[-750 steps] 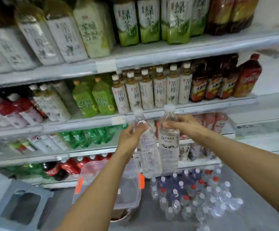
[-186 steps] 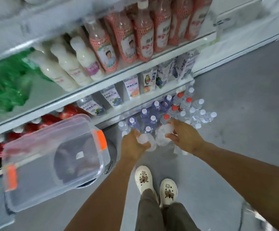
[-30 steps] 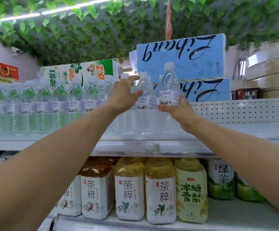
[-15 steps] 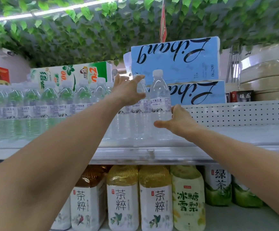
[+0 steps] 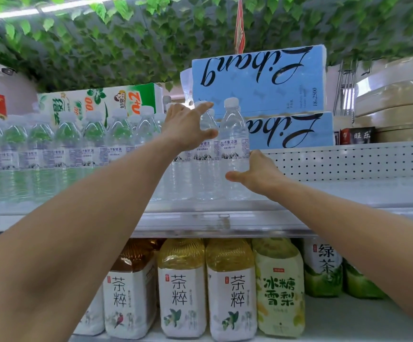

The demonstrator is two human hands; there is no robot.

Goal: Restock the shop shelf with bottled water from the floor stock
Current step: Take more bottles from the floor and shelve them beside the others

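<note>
On the top shelf (image 5: pixel 225 219) stands a long row of clear water bottles (image 5: pixel 77 146). The rightmost bottle (image 5: pixel 233 134), white-capped, stands upright at the end of the row. My right hand (image 5: pixel 258 174) lies against its lower right side, thumb stretched across the front and fingers loose. My left hand (image 5: pixel 186 127) reaches to the neighbouring bottle (image 5: pixel 206 154), with straight index finger and thumb spread on either side of its neck. That bottle's upper part is hidden behind the hand.
Blue tissue packs (image 5: pixel 262 82) are stacked behind the bottles, and a green-and-white box (image 5: pixel 96 102) lies to their left. Bare shelf (image 5: pixel 336 191) runs right of the last bottle before a perforated back panel. Large tea bottles (image 5: pixel 180 287) fill the shelf below.
A second ago both hands gripped water bottles at the shelf. Both bottles now stand on the shelf, my right hand has slid down its bottle and loosened, and my left fingers have spread.
</note>
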